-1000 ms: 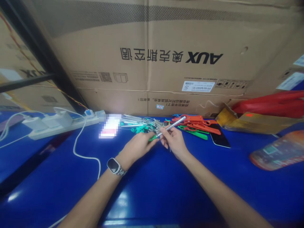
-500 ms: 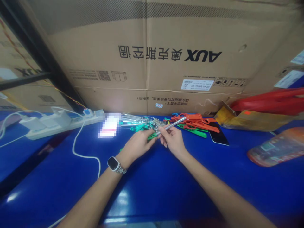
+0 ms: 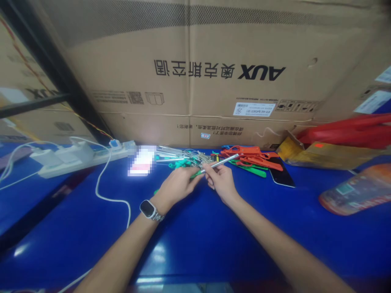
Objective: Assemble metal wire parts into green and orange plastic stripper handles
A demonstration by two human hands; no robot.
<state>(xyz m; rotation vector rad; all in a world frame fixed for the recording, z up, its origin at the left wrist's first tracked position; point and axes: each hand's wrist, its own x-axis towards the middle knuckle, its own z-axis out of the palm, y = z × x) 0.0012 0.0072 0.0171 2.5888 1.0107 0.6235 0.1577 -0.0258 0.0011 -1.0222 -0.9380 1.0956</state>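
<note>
Over a blue table (image 3: 195,240), my left hand (image 3: 175,188) pinches a green plastic piece (image 3: 195,174) at the lower end of a thin metal rod (image 3: 221,162). My right hand (image 3: 220,182) grips that same rod a little higher up; the rod slants up to the right. A smartwatch (image 3: 149,210) is on my left wrist. Just behind the hands lies a pile of metal rods with green ends (image 3: 179,156). To the right of it lie orange and green plastic pieces (image 3: 252,158).
A large cardboard box (image 3: 214,73) stands along the table's back edge. A white power strip (image 3: 70,158) with chargers and a white cable (image 3: 113,195) lies at the left. A dark phone (image 3: 282,175), a red and yellow package (image 3: 336,146) and an orange packet (image 3: 356,193) lie at the right.
The rod's far tip has dropped a little and the hands stay together on it. The view has shifted slightly.
</note>
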